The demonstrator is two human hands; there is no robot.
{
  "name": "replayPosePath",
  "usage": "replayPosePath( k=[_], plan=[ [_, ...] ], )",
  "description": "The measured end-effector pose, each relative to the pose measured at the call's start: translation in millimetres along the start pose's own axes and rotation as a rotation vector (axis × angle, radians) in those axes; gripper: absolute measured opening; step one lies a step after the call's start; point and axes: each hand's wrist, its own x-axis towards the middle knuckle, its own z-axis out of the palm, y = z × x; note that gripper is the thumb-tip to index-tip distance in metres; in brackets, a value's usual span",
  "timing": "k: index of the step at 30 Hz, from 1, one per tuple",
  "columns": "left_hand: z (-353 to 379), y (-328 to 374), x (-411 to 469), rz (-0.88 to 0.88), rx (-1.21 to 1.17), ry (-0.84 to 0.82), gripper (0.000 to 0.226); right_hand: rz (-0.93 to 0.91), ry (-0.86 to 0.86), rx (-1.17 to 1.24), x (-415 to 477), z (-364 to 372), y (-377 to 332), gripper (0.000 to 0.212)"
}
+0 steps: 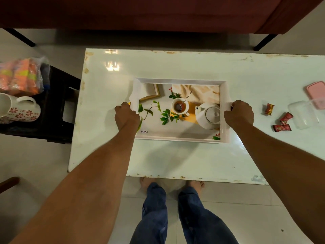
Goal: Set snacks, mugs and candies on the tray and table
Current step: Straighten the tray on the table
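A white tray (179,80) with a printed picture of a teapot and cup lies on the white table (175,66). My left hand (127,115) is closed on its left handle and my right hand (239,112) on its right handle. Nothing real stands on the tray. Three red-wrapped candies (282,127) lie on the table to the right. On a dark stool (58,110) at the left stand white mugs with red flowers (24,111) and a bag of orange snack packets (21,76).
A clear plastic box (303,114) and its pink lid (315,92) sit at the table's right edge. A dark red sofa (158,13) runs along the far side. My legs and bare feet stand at the table's near edge.
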Motion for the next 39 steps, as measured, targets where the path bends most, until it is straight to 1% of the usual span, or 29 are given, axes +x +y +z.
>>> replayPosePath(
  k=[4,9,11,14,16,20,23,28,31,34,37,39],
  plan=[
    [0.9,0.3,-0.4,0.013,0.013,-0.007,0.036,0.009,-0.004,-0.005,1.0,3.4,0.8,0.03],
    [-3.3,4.1,-1.7,0.01,0.071,-0.023,0.038,0.019,-0.019,-0.041,0.8,-1.4,-3.9,0.031],
    [-6.4,8.2,-3.3,0.025,0.085,0.003,0.044,0.025,-0.005,-0.062,-1.4,-6.1,-10.3,0.033],
    [-18.1,16.8,-8.4,0.138,0.114,0.063,0.06,0.001,0.028,-0.075,-10.7,-17.3,-30.5,0.036],
    [-31.7,26.8,-12.5,0.25,0.157,0.096,0.064,-0.069,0.04,-0.072,-21.5,-28.0,-50.5,0.038],
    [-85.3,57.0,-26.8,0.467,0.171,0.174,0.063,-0.326,0.092,-0.071,-59.9,-66.0,-102.5,0.044],
    [-138.2,77.7,-42.1,0.597,0.158,0.193,0.061,-0.51,0.144,-0.108,-96.3,-103.3,-145.5,0.045],
    [-236.5,93.0,-74.0,0.766,0.169,0.252,0.057,-0.707,0.236,-0.125,-165.1,-170.3,-206.5,0.044],
    [-295.9,92.1,-92.3,0.783,0.157,0.329,0.055,-0.76,0.305,-0.115,-198.6,-210.9,-240.6,0.043],
    [-350.4,85.1,-105.8,0.754,0.145,0.411,0.054,-0.789,0.365,-0.034,-232.1,-245.0,-276.4,0.044],
    [-391.1,83.5,-112.6,0.719,0.123,0.487,0.054,-0.838,0.408,0.008,-257.2,-266.9,-311.2,0.045],
    [-412.1,79.8,-115.1,0.705,0.13,0.514,0.054,-0.885,0.407,0.012,-272.4,-274.4,-330.8,0.045]
  ],
)
